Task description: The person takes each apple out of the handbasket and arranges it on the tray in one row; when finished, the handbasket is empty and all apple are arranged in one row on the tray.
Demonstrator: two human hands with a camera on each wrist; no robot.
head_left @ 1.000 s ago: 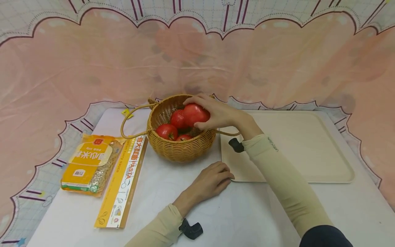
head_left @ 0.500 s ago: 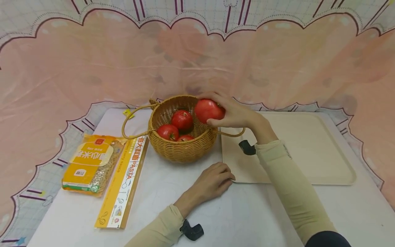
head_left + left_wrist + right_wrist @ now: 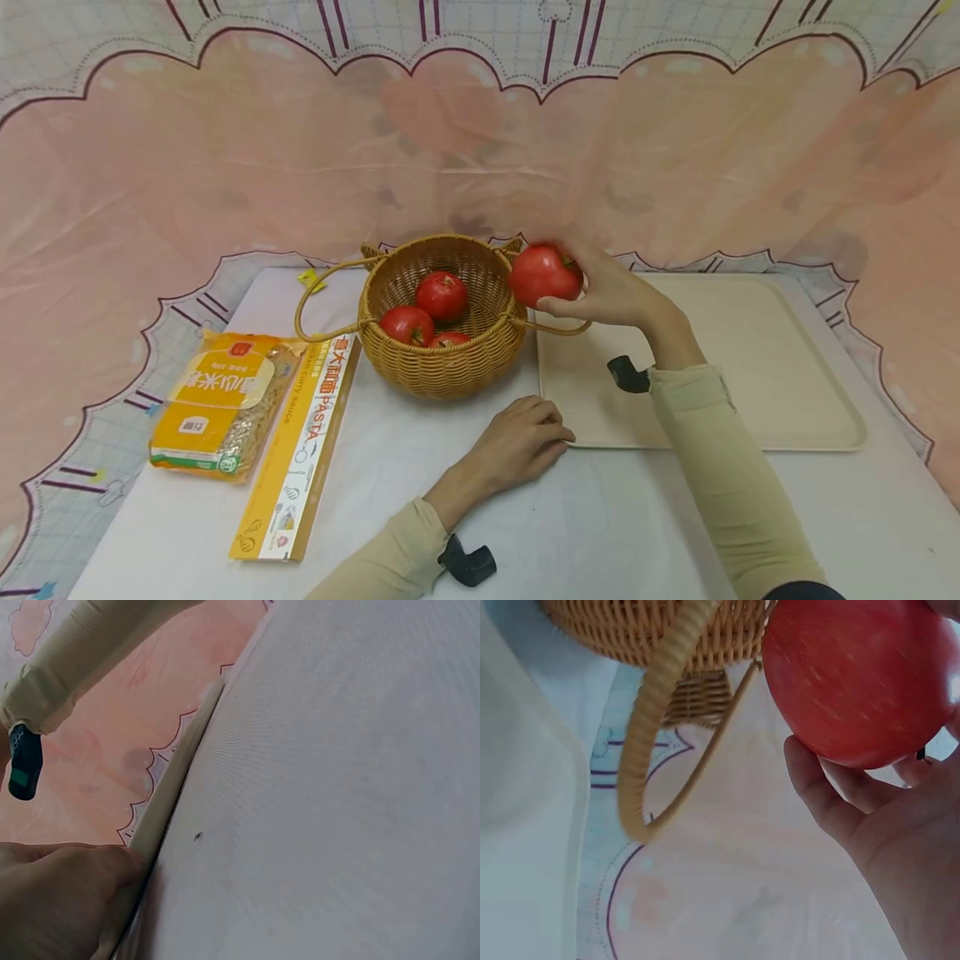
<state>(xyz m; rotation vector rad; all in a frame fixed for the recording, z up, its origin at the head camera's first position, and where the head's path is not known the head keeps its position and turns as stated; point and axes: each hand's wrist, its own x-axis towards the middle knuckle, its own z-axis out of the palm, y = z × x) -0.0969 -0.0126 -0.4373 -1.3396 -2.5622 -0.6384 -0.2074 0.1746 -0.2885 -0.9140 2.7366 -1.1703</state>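
My right hand [image 3: 611, 287] grips a glossy red apple [image 3: 546, 276] in the air, just right of the wicker basket's rim. In the right wrist view, fingers curl around the apple [image 3: 862, 675], whose skin has yellowish flecks. Several more red apples [image 3: 441, 295] lie inside the round wicker basket [image 3: 442, 371]. At the near left corner of the cream tray [image 3: 750, 375], my left hand [image 3: 517, 442] rests low with bent fingers. The left wrist view shows that hand [image 3: 67, 900] pinching the tray's rim [image 3: 169, 791]; the thumb is mostly hidden.
Left of the basket lie a yellow noodle bag [image 3: 221, 404] and a long pasta box [image 3: 300, 454]. Loop handles [image 3: 307, 304] stick out from both sides of the basket. A patterned cloth [image 3: 480, 150] hangs behind the white table [image 3: 600, 525].
My right hand has lifted the apple out of the basket and carried it right, past the rim. The left hand stays at the tray corner.
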